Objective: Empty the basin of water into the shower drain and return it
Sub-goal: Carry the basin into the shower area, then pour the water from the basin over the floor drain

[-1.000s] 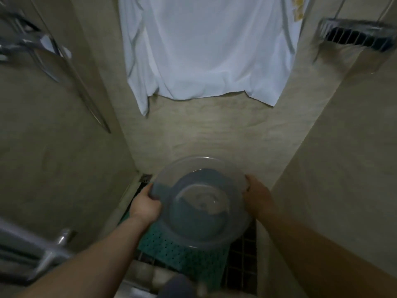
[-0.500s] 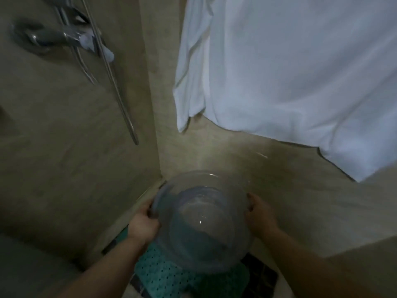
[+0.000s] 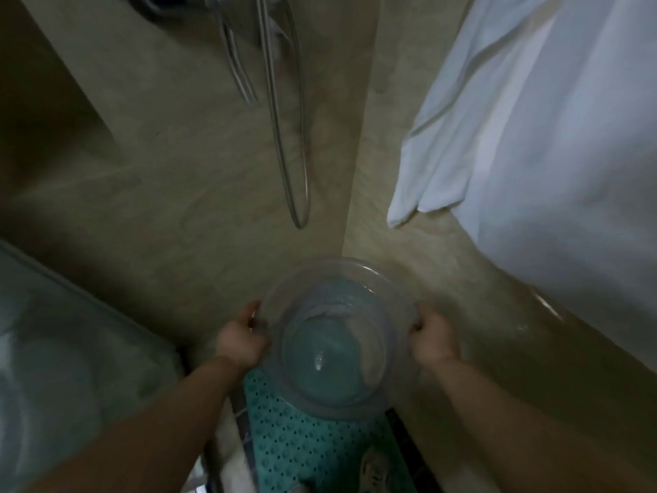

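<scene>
A clear round plastic basin (image 3: 337, 336) hangs in the air low in the middle of the view, close to the shower's corner. Water lies in its bottom, and a bright glint shows on the surface. My left hand (image 3: 240, 341) grips the basin's left rim and my right hand (image 3: 432, 338) grips its right rim. Both forearms reach in from the bottom edge. Below the basin lies a teal perforated shower mat (image 3: 305, 446). No drain is visible.
A chrome shower hose (image 3: 284, 144) loops down the beige tiled wall at top centre. A white towel (image 3: 533, 137) hangs on the right wall. A frosted glass panel (image 3: 60, 350) stands at the left. A foot in a sandal (image 3: 373, 471) stands on the floor at the bottom.
The view has swung left: the towel slid to the right edge and the hose came to the centre. The basin stays held by both hands, slightly nearer the corner.
</scene>
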Demonstrator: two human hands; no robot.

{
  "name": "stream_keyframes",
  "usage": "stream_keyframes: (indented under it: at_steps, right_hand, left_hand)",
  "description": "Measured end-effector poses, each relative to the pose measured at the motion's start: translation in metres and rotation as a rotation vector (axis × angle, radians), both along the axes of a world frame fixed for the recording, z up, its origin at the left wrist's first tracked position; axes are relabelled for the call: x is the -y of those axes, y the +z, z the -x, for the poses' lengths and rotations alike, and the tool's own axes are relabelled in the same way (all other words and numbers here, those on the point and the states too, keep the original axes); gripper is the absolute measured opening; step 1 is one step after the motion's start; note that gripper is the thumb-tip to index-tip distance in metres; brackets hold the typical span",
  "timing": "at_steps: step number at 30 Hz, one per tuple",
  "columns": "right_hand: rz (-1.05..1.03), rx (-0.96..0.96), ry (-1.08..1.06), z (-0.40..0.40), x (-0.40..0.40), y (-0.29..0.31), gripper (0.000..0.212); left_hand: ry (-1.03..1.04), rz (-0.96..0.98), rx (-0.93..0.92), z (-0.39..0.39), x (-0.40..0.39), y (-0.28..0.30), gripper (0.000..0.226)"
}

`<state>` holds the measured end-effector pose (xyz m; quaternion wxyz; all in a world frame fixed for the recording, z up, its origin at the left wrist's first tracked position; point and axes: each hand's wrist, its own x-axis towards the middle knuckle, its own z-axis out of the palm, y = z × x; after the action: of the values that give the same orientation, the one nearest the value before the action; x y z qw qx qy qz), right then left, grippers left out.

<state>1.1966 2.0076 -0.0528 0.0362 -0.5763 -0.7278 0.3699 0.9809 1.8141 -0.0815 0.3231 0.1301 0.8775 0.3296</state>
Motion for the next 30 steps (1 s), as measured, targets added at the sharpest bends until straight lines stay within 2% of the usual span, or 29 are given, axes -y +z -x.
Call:
stream_keyframes:
  at_steps: [7, 12, 17, 22, 30]
  right_hand:
    - [0.071, -0.020, 0.124, 0.060, -0.067, -0.051, 0.039]
    - [0.115, -0.046, 0.086, 0.082, -0.090, -0.091, 0.041]
    - [0.141, -0.054, 0.043, 0.106, -0.113, -0.146, 0.032]
    - [0.164, -0.070, -0.021, 0.126, -0.136, -0.239, 0.034]
    - [0.117, -0.034, -0.039, 0.145, -0.165, -0.418, 0.038]
  left_hand:
    - [0.179, -0.028, 0.012, 0.029, -0.036, -0.037, 0.069]
    - [0.194, -0.026, 0.079, 0.051, -0.054, -0.077, 0.072]
    - [0.200, -0.045, 0.178, 0.090, -0.082, -0.138, 0.075]
    - [0.195, -0.009, 0.195, 0.114, -0.110, -0.220, 0.073]
    - [0.186, 0.022, 0.191, 0.133, -0.152, -0.401, 0.072]
